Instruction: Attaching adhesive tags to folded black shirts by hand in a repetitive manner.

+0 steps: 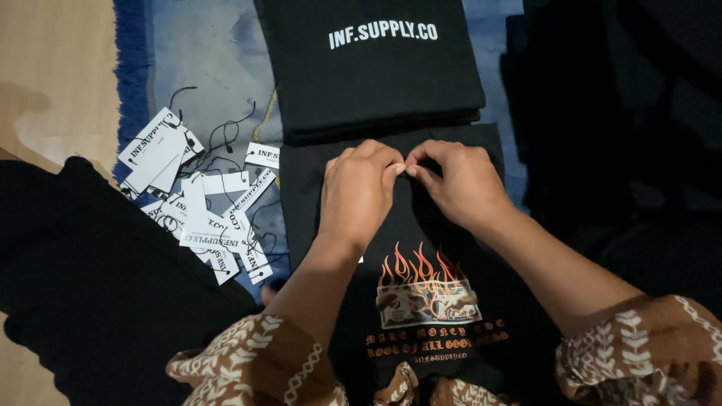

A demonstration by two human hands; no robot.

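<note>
A black T-shirt (pixel 451 248) with an orange flame and skull print lies flat in front of me. Both hands meet at its far edge, near the collar. My left hand (pixel 359 188) and my right hand (pixel 457 180) pinch the same small spot there, fingertips touching. What sits between the fingers is too small to make out. A stack of folded black shirts (pixel 376 68) with white lettering lies just beyond the hands.
A pile of white paper hang tags (pixel 197 203) with black strings lies on a blue rug (pixel 218 53) to the left. Black fabric (pixel 98 278) covers the lower left, more dark cloth (pixel 624 113) the right. Wooden floor (pixel 53 75) shows at far left.
</note>
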